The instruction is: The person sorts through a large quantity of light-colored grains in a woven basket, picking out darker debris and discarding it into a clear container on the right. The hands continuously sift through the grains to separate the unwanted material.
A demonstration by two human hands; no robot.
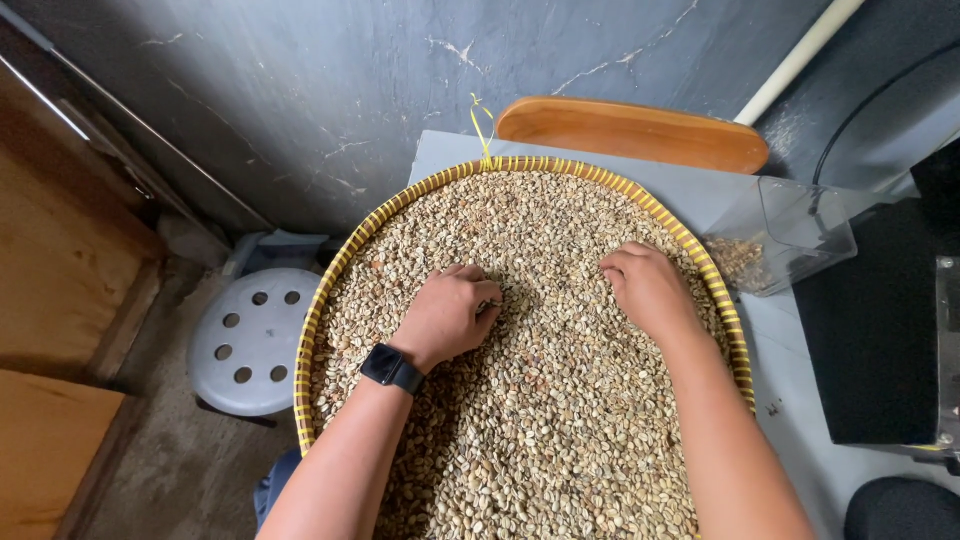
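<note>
A wide round woven tray with a yellow rim [318, 318] lies in front of me, filled with pale green-beige beans [545, 410]. My left hand [447, 313], with a black watch on the wrist, rests knuckles-up on the beans left of the middle, fingers curled into the pile. My right hand [647, 288] lies palm-down on the beans toward the right rim, fingers bent and dug among them. Whether either hand pinches single beans is hidden under the fingers.
A clear plastic container [790, 235] holding a few beans stands just right of the tray on the grey table [790, 400]. A wooden tray [630, 132] lies behind. A black box [875, 330] is at right. A white perforated stool [245, 340] stands at lower left.
</note>
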